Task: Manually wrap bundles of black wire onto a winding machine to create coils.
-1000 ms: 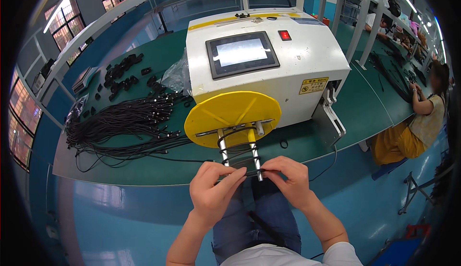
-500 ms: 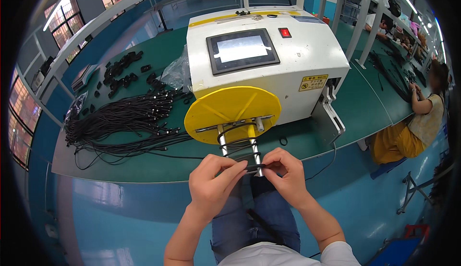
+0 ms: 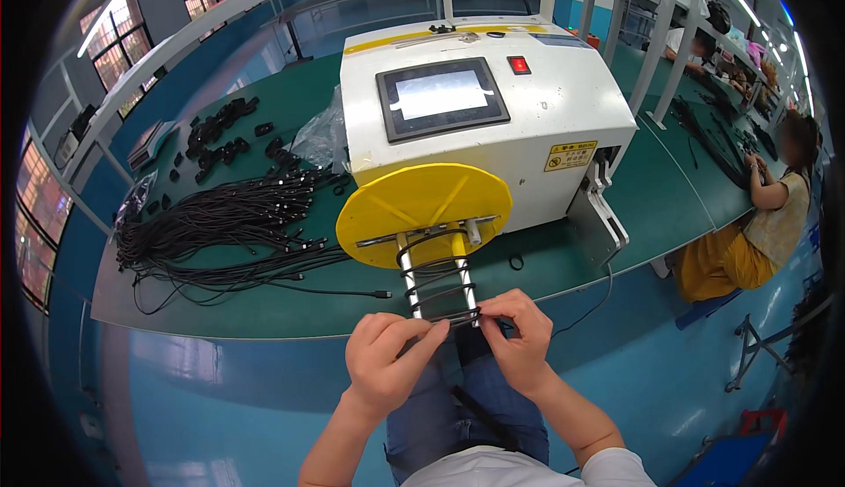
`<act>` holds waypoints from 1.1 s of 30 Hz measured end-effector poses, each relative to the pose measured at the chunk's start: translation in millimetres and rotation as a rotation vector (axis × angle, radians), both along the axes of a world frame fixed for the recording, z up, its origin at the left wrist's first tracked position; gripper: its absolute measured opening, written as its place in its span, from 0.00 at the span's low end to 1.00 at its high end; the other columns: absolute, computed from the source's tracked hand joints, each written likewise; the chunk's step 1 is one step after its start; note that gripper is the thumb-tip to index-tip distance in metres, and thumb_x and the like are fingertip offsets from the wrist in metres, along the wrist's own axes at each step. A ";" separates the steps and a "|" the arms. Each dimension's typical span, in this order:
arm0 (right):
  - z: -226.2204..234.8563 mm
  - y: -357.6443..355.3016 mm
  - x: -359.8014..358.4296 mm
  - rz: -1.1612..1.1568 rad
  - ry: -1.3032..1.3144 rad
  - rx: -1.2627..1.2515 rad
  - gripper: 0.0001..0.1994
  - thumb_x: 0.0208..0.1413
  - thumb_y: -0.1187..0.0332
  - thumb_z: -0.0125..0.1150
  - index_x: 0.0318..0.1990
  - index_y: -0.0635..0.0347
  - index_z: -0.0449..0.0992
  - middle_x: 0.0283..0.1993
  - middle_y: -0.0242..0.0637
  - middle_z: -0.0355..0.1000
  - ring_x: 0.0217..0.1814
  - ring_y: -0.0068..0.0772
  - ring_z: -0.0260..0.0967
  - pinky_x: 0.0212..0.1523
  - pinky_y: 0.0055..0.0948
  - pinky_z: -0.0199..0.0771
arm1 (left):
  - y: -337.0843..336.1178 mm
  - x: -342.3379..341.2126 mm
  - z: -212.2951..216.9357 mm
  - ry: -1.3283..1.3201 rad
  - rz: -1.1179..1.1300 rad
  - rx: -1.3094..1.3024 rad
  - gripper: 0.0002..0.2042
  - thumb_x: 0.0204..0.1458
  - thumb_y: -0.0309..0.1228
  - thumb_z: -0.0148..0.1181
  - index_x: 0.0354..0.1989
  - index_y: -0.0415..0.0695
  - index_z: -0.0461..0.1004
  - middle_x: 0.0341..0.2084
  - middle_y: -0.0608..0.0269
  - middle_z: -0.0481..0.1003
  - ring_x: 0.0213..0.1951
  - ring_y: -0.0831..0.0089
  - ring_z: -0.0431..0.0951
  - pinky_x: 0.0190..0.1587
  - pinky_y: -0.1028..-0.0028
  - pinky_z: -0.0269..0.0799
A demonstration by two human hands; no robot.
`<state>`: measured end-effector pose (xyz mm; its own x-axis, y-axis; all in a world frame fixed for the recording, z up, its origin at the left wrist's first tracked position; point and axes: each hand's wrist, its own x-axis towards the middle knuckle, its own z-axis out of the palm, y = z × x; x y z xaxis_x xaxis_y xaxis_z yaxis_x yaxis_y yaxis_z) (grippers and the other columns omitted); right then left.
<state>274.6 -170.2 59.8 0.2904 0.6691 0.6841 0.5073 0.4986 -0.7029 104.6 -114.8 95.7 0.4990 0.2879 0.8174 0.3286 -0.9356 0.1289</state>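
Note:
A white winding machine (image 3: pixel 493 126) with a dark touch screen and a yellow disc (image 3: pixel 422 214) stands on the green bench. Two metal prongs (image 3: pixel 437 286) stick out from the disc toward me, with black cable (image 3: pixel 433 269) looped around them. My left hand (image 3: pixel 383 366) pinches the black cable at the near end of the prongs. My right hand (image 3: pixel 519 339) pinches the same cable from the right side. Both hands touch at the prong tips, above my lap.
A large pile of black cables (image 3: pixel 224 227) lies left of the machine, with black plastic parts (image 3: pixel 220 131) and a clear bag (image 3: pixel 319 135) behind it. A small black loop (image 3: pixel 516 262) lies by the machine. Another person (image 3: pixel 766 214) sits at the right bench end.
Both hands have moved slightly up and closer to the prong tips, still gripping the cable. The machine and cable pile are unchanged.

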 end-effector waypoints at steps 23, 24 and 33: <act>22.1 2.9 6.0 0.441 0.821 -0.388 0.03 0.47 0.84 0.57 0.27 0.68 0.70 0.34 0.39 0.67 0.34 0.30 0.72 0.40 0.39 0.82 | 2.9 -29.7 23.5 -0.460 -0.026 -0.558 0.23 0.40 0.36 0.70 0.42 0.35 0.71 0.37 0.58 0.66 0.38 0.71 0.70 0.41 0.73 0.67; 22.4 2.9 7.3 0.436 0.819 -0.386 0.03 0.47 0.84 0.57 0.27 0.68 0.70 0.34 0.39 0.67 0.34 0.30 0.72 0.40 0.39 0.82 | -2.2 -30.0 39.0 -0.438 0.016 -0.545 0.28 0.38 0.38 0.70 0.47 0.36 0.69 0.40 0.56 0.67 0.42 0.65 0.70 0.45 0.69 0.67; 23.8 0.7 12.7 0.421 0.758 -0.380 0.03 0.47 0.84 0.59 0.26 0.68 0.72 0.32 0.36 0.68 0.33 0.26 0.69 0.39 0.24 0.72 | -11.9 56.9 36.5 0.561 0.387 -0.043 0.38 0.37 0.35 0.64 0.60 0.35 0.57 0.57 0.44 0.60 0.62 0.53 0.56 0.63 0.56 0.49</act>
<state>287.4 -169.5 83.7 0.2521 0.9594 0.1266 -0.3202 0.2062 -0.9246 161.5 -126.6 132.2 0.6984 0.5573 0.4490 0.6663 -0.7353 -0.1238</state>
